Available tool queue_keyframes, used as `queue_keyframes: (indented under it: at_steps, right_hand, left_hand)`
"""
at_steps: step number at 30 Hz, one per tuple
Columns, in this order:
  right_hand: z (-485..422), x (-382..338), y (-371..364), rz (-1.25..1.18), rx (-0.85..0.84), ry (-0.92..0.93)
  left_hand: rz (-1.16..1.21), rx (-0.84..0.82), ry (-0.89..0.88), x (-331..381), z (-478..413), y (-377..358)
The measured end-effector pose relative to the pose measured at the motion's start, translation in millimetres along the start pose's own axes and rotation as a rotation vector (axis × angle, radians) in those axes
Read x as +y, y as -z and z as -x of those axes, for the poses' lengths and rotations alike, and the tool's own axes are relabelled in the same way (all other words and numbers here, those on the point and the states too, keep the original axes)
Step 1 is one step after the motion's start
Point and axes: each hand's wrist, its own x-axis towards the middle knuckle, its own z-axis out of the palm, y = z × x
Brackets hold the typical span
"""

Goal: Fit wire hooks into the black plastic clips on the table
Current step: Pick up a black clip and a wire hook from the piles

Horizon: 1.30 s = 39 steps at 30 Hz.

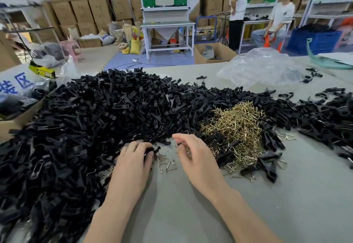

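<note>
the step in hand looked to be the pairing itself: one clip and one hook brought close together in front of the piles, not yet joined. the left hand [133,156] had its fingers [138,146] curled round a small black plastic clip [154,149], thumb against its near side. it held the clip just above the grey table [191,214], at the near edge of the great heap of black plastic clips [114,109].

the right hand [193,154] stood just beside it, apart from the clip by a small gap. its fingers [183,137] were loosely bent, about half closed, and thin brass-coloured wire hooks [188,151] showed under them, seemingly pinched against the thumb. how many it held i could not tell.

the supply lay near. the tangled mound of brass-coloured wire hooks [236,126] sat to the right of the right hand, ringed by black clips. a few loose wire triangles [169,165] lay on the table between the two hands.

the next move, as i judged it, called for the right hand to single out one hook. it would then turn the hook's ends toward the clip's opening and press it in while the left hand held the clip steady. such wires looked apt to tangle, so a second hook might drag along.
</note>
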Motion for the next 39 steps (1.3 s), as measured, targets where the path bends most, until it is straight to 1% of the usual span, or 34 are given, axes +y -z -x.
queue_keyframes:
  at_steps: [2,3,5,6,8,9,10,11,13,17,22,25,29,35,39]
  right_hand:
    - [1,0,1,-0.085,0.015,-0.039]
    - [2,-1,3,-0.142,0.017,-0.076]
    - [1,-3,5,-0.285,-0.016,-0.177]
    - [1,-4,6,-0.359,-0.056,-0.227]
    - [0,-6,9,-0.468,-0.15,-0.274]
    - [0,-8,10,-0.5,-0.186,-0.268]
    - [0,-11,10,-0.531,-0.21,-0.253]
    - [0,-14,11,-0.559,-0.219,-0.24]
    - [0,-18,13,-0.603,-0.209,-0.232]
    - [-1,-15,15,-0.667,-0.22,-0.242]
    - [-3,-8,17,-0.773,-0.181,-0.345]
    - [-5,-3,18,-0.809,-0.126,-0.403]
    - [-7,0,20,-0.94,-0.084,-0.483]
    - [-6,-2,22,-0.987,-0.125,-0.488]
    - [-6,-3,21,-0.985,-0.161,-0.488]
  left_hand:
    - [0.068,0.02,0.012,2,-1,1]
    - [0.156,0.048,0.046,4,-1,2]
    - [0.471,0.106,0.188,11,-2,5]
    - [0.659,0.095,0.263,16,-2,6]
    - [1.015,-0.016,0.351,28,-1,8]
    - [1.147,-0.082,0.369,35,1,7]
    - [1.235,-0.127,0.382,41,2,6]
    - [1.27,-0.144,0.396,45,4,4]
    - [1.237,-0.133,0.414,51,6,0]
    - [1.142,-0.098,0.324,52,5,-3]
    - [1.182,-0.138,0.328,53,3,-1]
    - [1.196,-0.099,0.348,51,3,0]
    - [1.226,-0.047,0.369,48,2,4]
    - [1.231,-0.067,0.356,49,3,3]
    - [1.14,-0.054,0.321,51,4,1]
